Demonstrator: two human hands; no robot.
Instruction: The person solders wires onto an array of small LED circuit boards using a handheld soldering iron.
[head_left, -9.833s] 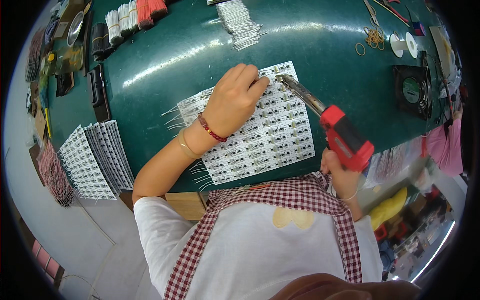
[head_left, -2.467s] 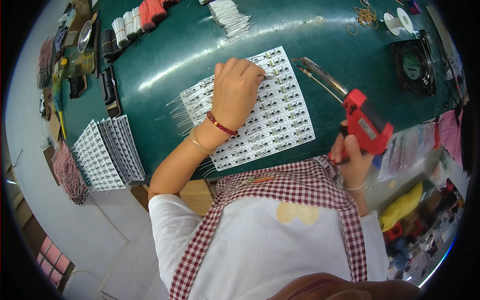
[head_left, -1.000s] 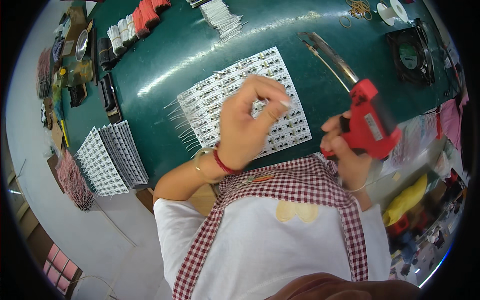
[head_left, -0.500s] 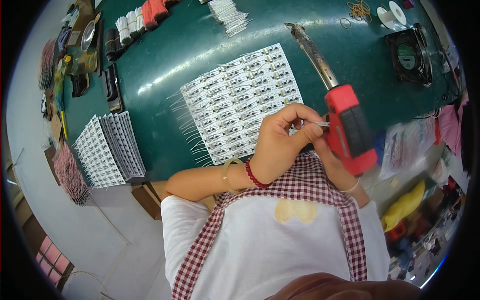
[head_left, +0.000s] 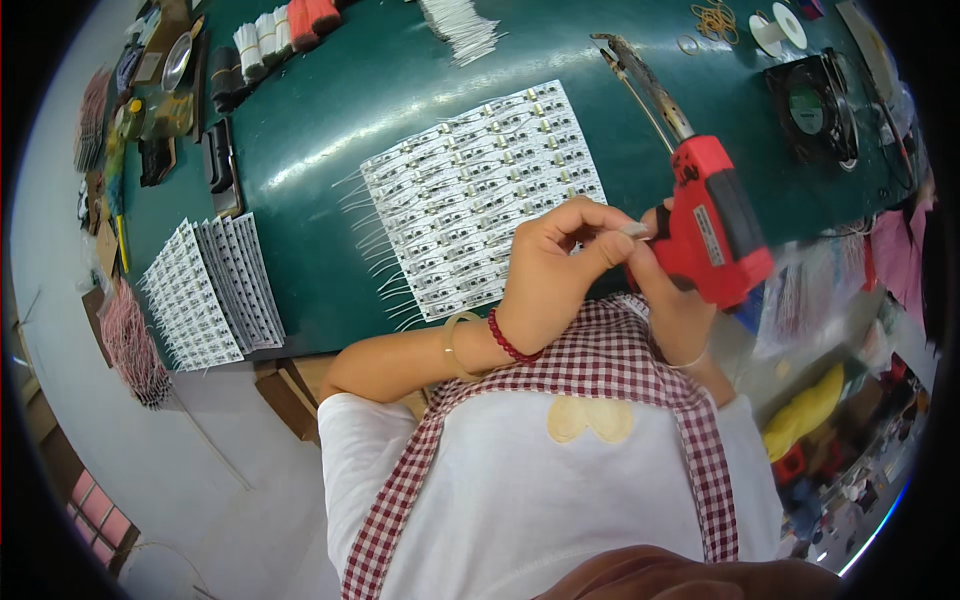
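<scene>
A red-and-black soldering gun (head_left: 712, 225) is in my right hand (head_left: 678, 310), its darkened metal tip pointing away over the table. The gun's body hides some of that hand's fingers. Close beside it, my left hand (head_left: 565, 262) pinches a small whitish piece (head_left: 634, 230) between thumb and forefinger; what kind it is I cannot make out. Just beyond my left hand a white panel of small circuit boards (head_left: 470, 200) lies flat on the green table (head_left: 310, 215). Thin white wires (head_left: 385, 270) stick out along the panel's left side.
More circuit board panels (head_left: 215, 295) stand stacked at the table's left front edge. White wires (head_left: 462, 30) lie at the far side, with wire bundles (head_left: 262, 42) to their left. A black fan (head_left: 808, 108), a white spool (head_left: 777, 30) and rubber bands (head_left: 715, 22) occupy the far right.
The soldering gun has rolled in my right hand, so its side and a thin second rod now show. Both hands have shifted slightly away from me, still close together.
</scene>
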